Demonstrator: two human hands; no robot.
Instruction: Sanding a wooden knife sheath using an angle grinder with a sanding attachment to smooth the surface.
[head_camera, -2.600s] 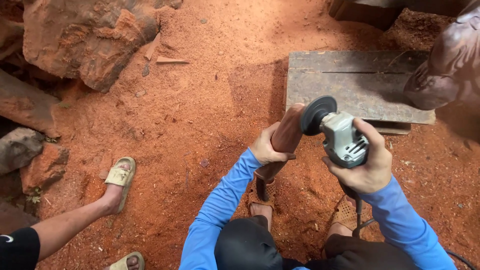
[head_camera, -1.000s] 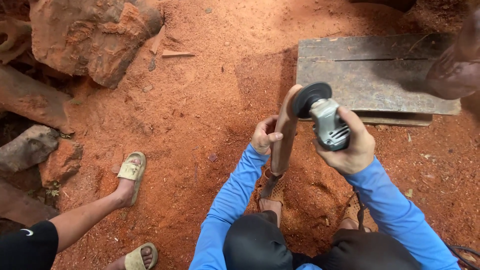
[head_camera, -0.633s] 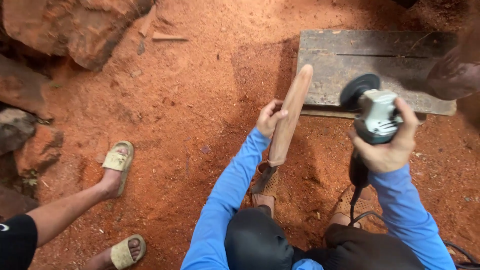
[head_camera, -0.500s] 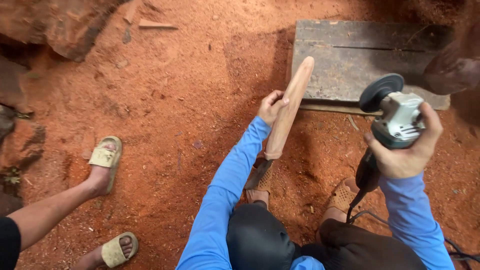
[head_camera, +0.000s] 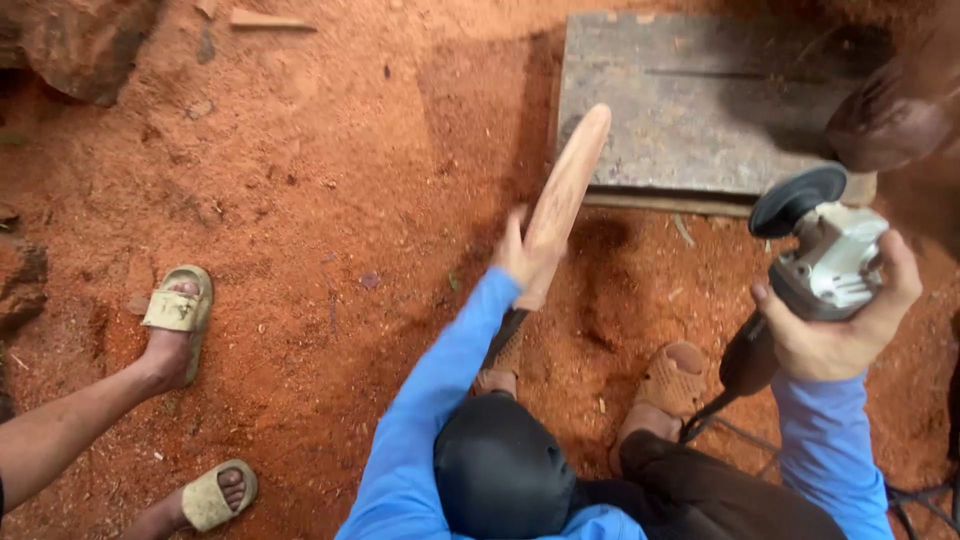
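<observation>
My left hand (head_camera: 518, 252) grips the lower part of a long, smooth, rounded wooden piece (head_camera: 566, 188) that stands tilted, its top leaning towards the grey slab. My right hand (head_camera: 838, 328) holds a grey angle grinder (head_camera: 822, 258) with a black disc, lifted off to the right and well apart from the wood. Both my arms are in blue sleeves. My sandalled feet rest on the red sawdust below the wood.
A flat grey slab (head_camera: 700, 105) lies on the ground behind the wood. Red sawdust covers the floor. Another person's legs in tan sandals (head_camera: 178, 312) stand at the left. Reddish wood chunks (head_camera: 70, 40) sit top left, a dark carved piece (head_camera: 890, 115) at the right.
The grinder has come off the wooden piece and swung away to the right. My left hand keeps its hold on the wood, which now stands free of the disc.
</observation>
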